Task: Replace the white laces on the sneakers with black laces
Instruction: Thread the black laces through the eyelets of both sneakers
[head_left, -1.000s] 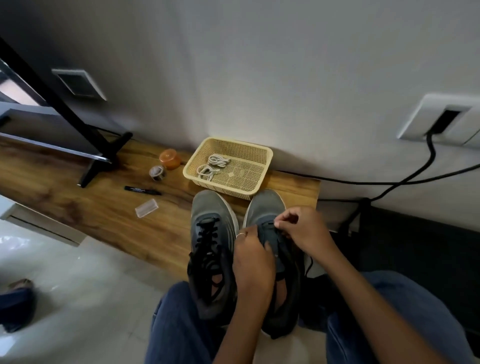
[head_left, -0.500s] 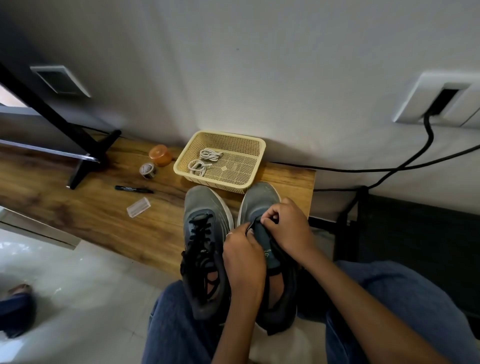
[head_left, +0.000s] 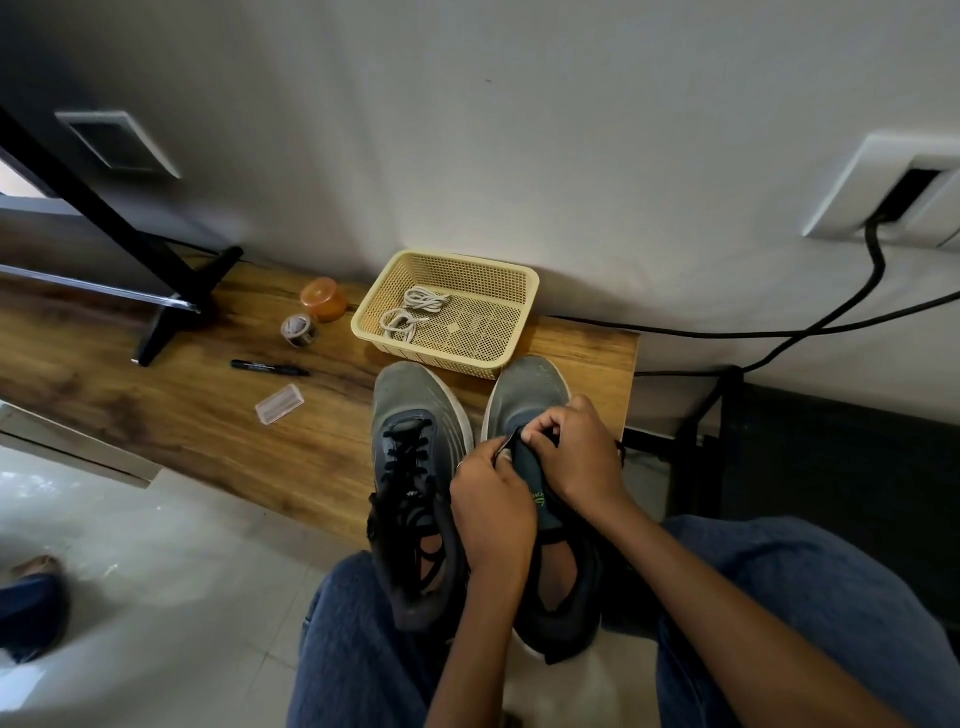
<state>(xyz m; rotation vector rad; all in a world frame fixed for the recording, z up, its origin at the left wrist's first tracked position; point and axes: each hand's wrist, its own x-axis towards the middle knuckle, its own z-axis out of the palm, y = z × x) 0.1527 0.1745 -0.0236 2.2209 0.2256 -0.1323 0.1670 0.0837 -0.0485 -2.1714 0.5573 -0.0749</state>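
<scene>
Grey sneakers (head_left: 423, 410) with black laces (head_left: 410, 457), white laces (head_left: 415, 312) in a yellow mesh basket (head_left: 519, 312), wood-grain brown shelf (head_left: 208, 415).

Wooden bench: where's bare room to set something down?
Free: the wooden bench left of the clear box, and between box and left sneaker. Crowded: marker, tape roll, orange lid, basket, both hands on the right sneaker.

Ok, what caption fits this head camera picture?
Both hands lacing the right sneaker beside the black-laced left sneaker.
</scene>
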